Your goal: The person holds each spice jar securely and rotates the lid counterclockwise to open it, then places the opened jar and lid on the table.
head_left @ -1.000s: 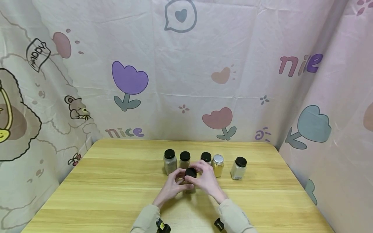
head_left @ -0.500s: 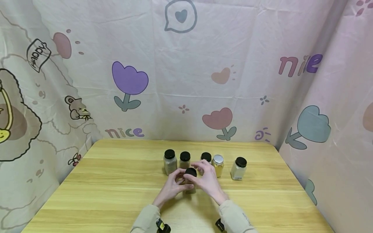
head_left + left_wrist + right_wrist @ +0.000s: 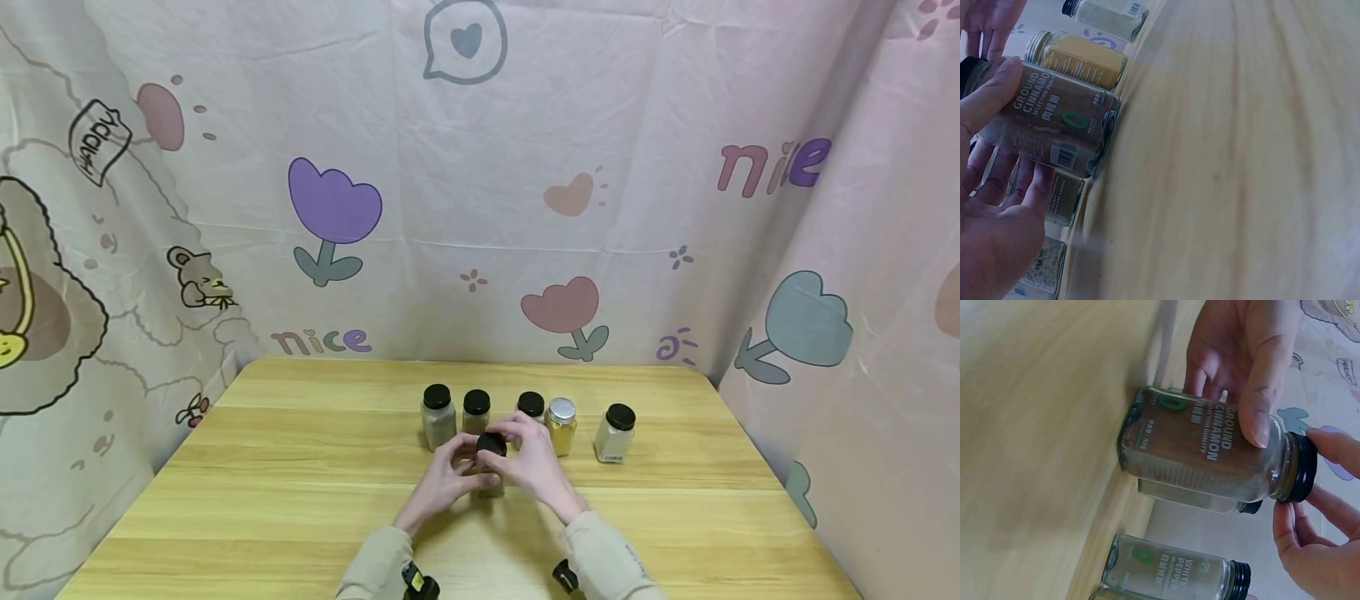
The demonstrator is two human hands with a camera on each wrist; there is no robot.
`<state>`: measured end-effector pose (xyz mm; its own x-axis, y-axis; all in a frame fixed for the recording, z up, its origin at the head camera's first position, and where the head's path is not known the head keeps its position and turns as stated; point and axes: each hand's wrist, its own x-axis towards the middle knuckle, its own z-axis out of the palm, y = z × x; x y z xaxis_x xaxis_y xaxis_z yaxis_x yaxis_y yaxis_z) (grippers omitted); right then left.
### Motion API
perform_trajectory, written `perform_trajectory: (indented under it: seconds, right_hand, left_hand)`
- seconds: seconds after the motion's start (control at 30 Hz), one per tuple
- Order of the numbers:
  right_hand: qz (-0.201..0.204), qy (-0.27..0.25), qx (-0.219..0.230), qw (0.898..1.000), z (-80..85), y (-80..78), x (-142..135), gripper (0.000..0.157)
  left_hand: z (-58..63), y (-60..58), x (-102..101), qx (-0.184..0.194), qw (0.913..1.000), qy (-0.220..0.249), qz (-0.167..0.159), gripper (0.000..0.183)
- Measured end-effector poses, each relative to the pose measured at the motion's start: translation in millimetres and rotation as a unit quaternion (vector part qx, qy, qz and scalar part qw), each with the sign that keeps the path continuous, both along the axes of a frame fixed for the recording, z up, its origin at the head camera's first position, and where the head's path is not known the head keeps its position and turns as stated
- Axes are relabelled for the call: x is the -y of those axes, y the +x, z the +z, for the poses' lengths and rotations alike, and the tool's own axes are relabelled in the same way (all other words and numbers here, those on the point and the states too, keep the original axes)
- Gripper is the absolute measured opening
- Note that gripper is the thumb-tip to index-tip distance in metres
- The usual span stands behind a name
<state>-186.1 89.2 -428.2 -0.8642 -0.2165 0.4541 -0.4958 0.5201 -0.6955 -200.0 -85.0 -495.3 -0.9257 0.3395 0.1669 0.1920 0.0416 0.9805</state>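
Observation:
A square glass jar of ground cinnamon [image 3: 1179, 440] stands upright near the middle of the wooden table [image 3: 300, 517], brown powder inside. My left hand [image 3: 444, 482] grips its body, thumb across the label side and fingers around the opposite side. With thumb and fingers, my right hand [image 3: 536, 461] pinches the black screw lid [image 3: 1305, 467] at its rim. The lid sits on the jar's neck. In the left wrist view, the right hand [image 3: 991, 22] shows only partly at the upper left corner.
Behind stand a jar of grey contents [image 3: 438, 425], another black-lidded jar [image 3: 476, 417], a white pepper jar [image 3: 1169, 569] and a yellow spice jar with silver lid [image 3: 561, 429]. A pale-powder jar [image 3: 615, 437] stands further right. A printed curtain [image 3: 465, 167] closes off the back.
My right hand's thumb and fingers shift slightly around the lid, swinging left and then back. The jar and my left hand stay in place.

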Motion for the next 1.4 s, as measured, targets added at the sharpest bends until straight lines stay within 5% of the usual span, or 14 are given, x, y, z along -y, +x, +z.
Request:
perform_trajectory:
  seconds: [0.3, 0.6, 1.03, 1.4]
  right_hand:
    - [0.050, 0.025, -0.008, 0.998, 0.7, -1.7, -7.4, 0.034]
    - [0.000, 0.025, -0.010, 1.000, -4.6, 1.8, -6.4, 0.059]
    - [-0.034, 0.053, -0.027, 0.998, -0.6, 2.9, 2.1, 0.035]
    - [0.028, 0.062, -0.025, 0.997, 0.7, -0.3, -4.5, 0.034]
  left_hand:
    - [1.3, 1.2, 0.4, 0.006, 1.0000, -0.007, 0.004, 0.051]
    - [1.7, 1.1, -0.1, 0.012, 0.9999, -0.007, 0.005, 0.051]
    - [3.0, 1.7, -0.2, 0.007, 1.0000, 0.002, 0.000, 0.049]
    - [2.0, 2.6, 0.0, -0.005, 1.0000, -0.005, 0.002, 0.052]
